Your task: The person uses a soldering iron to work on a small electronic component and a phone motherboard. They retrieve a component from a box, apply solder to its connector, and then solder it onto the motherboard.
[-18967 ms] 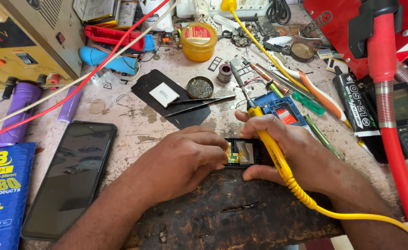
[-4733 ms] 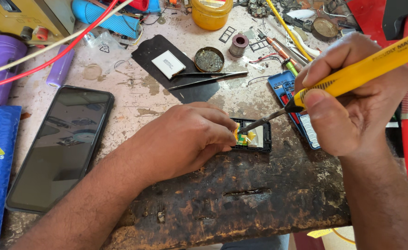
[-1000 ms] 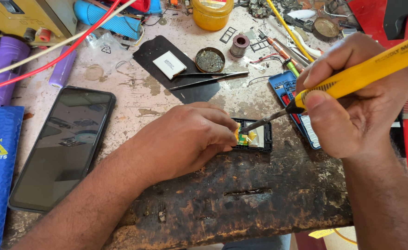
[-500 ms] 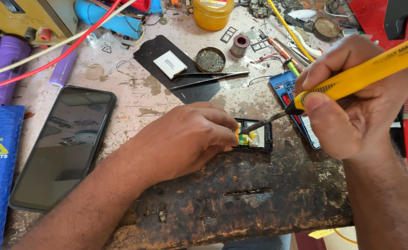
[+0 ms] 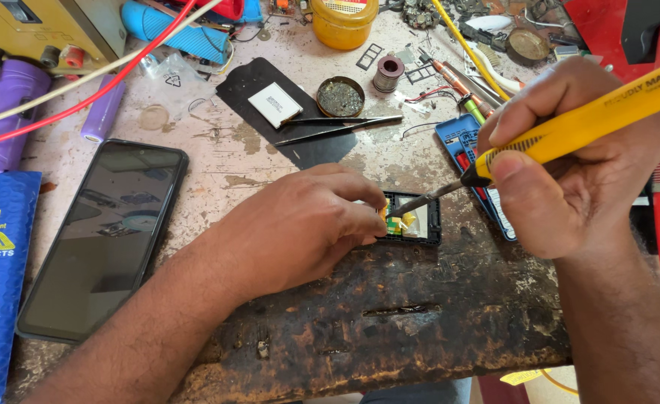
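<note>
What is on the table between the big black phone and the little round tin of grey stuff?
In the head view, a black mat lies between the phone and the round tin. A small white rectangular pad sits on it. Nearer the phone, the table is bare.

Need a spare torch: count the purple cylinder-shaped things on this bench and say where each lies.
2. A large purple cylinder lies at the far left by the yellow box; a slimmer purple cylinder lies right of it, above the phone. Clutter may hide others.
</note>
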